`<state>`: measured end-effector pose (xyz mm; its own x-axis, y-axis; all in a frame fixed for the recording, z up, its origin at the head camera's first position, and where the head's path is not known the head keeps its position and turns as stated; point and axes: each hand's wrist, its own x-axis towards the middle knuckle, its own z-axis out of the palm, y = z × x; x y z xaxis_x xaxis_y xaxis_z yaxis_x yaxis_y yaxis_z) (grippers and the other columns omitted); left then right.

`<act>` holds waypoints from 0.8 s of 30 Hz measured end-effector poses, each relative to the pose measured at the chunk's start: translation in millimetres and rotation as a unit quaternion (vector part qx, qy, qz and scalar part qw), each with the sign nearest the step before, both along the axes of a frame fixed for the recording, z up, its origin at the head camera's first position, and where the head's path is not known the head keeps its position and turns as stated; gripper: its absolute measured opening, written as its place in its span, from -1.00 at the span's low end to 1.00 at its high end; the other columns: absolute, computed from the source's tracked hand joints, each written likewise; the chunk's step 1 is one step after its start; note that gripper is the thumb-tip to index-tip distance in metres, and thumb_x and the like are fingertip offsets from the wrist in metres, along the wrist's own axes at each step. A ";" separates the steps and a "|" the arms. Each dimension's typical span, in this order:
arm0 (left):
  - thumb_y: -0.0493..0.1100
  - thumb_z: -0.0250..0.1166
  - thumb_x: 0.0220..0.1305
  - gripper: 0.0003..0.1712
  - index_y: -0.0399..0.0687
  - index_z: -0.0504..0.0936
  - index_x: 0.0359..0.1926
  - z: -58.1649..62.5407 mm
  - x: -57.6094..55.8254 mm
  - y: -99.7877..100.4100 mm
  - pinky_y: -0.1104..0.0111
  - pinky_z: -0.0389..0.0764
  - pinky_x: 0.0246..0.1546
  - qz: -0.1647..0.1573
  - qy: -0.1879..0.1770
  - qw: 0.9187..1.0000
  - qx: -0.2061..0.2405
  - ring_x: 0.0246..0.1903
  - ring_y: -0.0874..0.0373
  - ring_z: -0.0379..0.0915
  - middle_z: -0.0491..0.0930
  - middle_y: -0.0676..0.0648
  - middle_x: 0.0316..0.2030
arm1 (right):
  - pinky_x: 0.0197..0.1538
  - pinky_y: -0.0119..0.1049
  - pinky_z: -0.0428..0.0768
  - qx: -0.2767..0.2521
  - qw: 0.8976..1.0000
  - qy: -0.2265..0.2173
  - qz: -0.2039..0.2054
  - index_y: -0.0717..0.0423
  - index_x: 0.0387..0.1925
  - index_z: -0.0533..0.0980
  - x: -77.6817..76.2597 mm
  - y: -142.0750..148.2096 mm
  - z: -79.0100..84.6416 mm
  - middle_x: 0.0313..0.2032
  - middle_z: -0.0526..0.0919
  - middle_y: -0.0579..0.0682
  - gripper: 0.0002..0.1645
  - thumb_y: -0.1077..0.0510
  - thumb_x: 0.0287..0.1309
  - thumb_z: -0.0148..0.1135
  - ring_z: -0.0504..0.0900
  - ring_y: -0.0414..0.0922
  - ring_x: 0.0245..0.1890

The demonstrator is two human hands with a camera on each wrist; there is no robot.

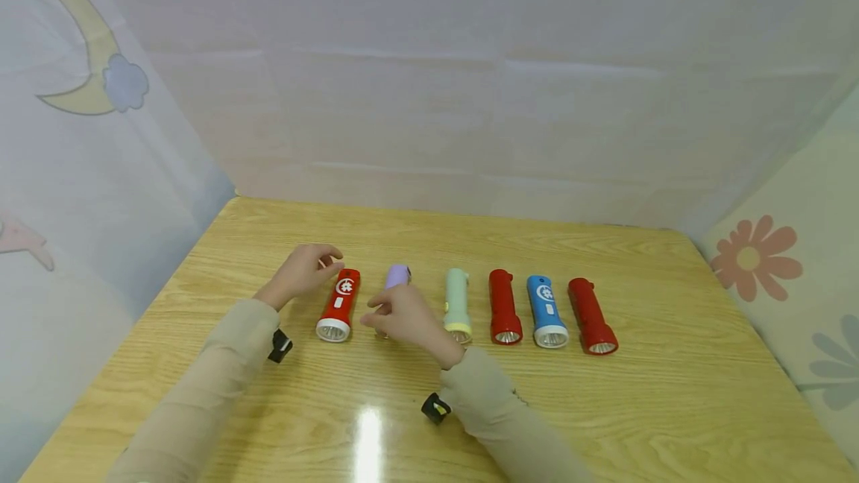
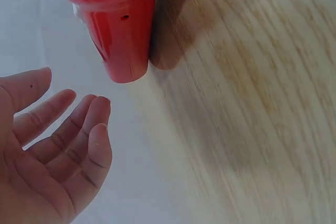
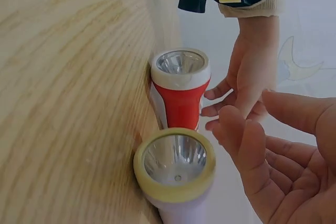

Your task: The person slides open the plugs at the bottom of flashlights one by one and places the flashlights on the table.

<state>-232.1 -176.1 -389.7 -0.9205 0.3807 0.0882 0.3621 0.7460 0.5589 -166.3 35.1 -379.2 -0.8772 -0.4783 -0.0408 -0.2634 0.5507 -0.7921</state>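
A row of flashlights lies on the wooden table. My left hand [image 1: 303, 271] hovers beside the tail of a red flashlight with a white head [image 1: 339, 302], its fingers loosely bent and holding nothing. In the left wrist view, a gap shows between those fingertips and the red body [image 2: 123, 40]. Over the purple flashlight [image 1: 397, 275] is my right hand [image 1: 407, 315], which hides much of it in the head view. The right wrist view shows the purple flashlight's yellow rim [image 3: 207, 174] beside my relaxed, bare fingers, apart from them.
To the right lie a pale green flashlight [image 1: 457, 297], a dark red one [image 1: 502, 302], a blue one with a white head [image 1: 543, 302] and another dark red one [image 1: 589, 311]. A light cloth [image 1: 429, 95] hangs behind the table [image 1: 322, 416]. Black wrist devices [image 1: 436, 408] sit on both sleeves.
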 end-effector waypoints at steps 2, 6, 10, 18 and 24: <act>-0.21 0.15 0.26 -0.69 -0.38 0.53 -0.08 -0.6 -1.7 0.1 0.22 0.52 -0.41 0.001 -0.009 1.000 -0.003 -0.40 0.00 0.48 0.56 -0.19 -0.36 | -0.62 -0.42 0.50 0.001 1.000 -0.011 -0.002 0.42 -0.13 0.54 0.1 -4.2 -1.5 -0.52 0.66 0.05 -0.61 0.20 0.05 0.29 0.61 -0.11 -0.63; -0.20 0.14 0.26 -0.68 -0.37 0.53 -0.07 -1.4 -3.0 -0.2 0.24 0.51 -0.44 0.002 -0.024 1.000 -0.010 -0.39 0.00 0.48 0.55 -0.21 -0.35 | -0.63 -0.44 0.47 0.013 1.000 -0.009 -0.005 0.43 -0.16 0.55 1.7 -12.4 -4.8 -0.58 0.64 0.04 -0.63 0.20 0.04 0.29 0.59 -0.13 -0.69; -0.20 0.14 0.26 -0.68 -0.39 0.52 -0.08 -3.2 -4.2 -0.7 0.25 0.50 -0.45 -0.005 -0.030 0.999 -0.018 -0.37 0.00 0.47 0.56 -0.22 -0.33 | -0.67 -0.47 0.43 0.032 0.999 -0.007 -0.009 0.36 -0.27 0.59 6.0 -20.5 -6.7 -0.71 0.58 -0.02 -0.71 0.18 0.03 0.30 0.52 -0.22 -0.77; -0.17 0.12 0.27 -0.64 -0.40 0.50 -0.05 -4.5 -4.0 -0.4 0.21 0.51 -0.39 0.001 -0.052 0.998 -0.023 -0.32 -0.05 0.46 0.55 -0.25 -0.30 | -0.62 -0.52 0.36 0.114 0.993 0.034 -0.009 0.29 -0.50 0.59 12.9 -34.5 -5.8 -0.83 0.44 -0.15 -0.78 0.16 0.01 0.32 0.39 -0.32 -0.81; -0.16 0.11 0.27 -0.64 -0.39 0.51 -0.06 -6.2 -4.9 -0.2 0.23 0.49 -0.40 0.010 -0.059 0.998 -0.019 -0.36 -0.01 0.45 0.55 -0.22 -0.34 | -0.68 -0.49 0.24 0.146 0.987 0.066 -0.008 0.16 -0.78 0.45 14.2 -40.5 -7.5 -0.85 0.31 -0.17 -0.66 0.15 -0.03 0.33 0.32 -0.28 -0.79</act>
